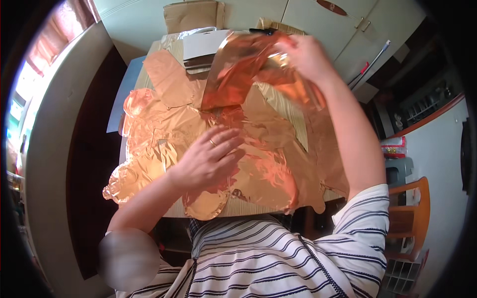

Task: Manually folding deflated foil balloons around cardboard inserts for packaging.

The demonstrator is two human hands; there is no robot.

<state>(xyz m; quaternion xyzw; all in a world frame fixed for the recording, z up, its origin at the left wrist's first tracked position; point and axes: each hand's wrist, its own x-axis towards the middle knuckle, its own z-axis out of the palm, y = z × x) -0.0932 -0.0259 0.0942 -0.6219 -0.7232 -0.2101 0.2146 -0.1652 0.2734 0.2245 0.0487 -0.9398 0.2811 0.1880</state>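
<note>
A large, flat, copper-coloured foil balloon (164,124), crinkled and shiny, with rounded lobes, is spread across a wood-grain table (293,113). At the far right, my right hand (304,55) is raised and closed on a section of the foil, which hangs up off the table in a curved, folded sheet. Its fingers are a little blurred, and part of the grip is hidden. My left hand (211,155), with a ring on one finger, is over the middle of the foil, palm down and fingers stretched out. I cannot tell whether it presses on the foil.
Behind the foil stand a white-topped stack of flat pieces (201,45) and a folded brown cardboard piece (191,19). Pale cabinet doors (318,25) close off the far side. To the right is a wooden chair (420,213); a blue panel (126,89) adjoins the table's left side.
</note>
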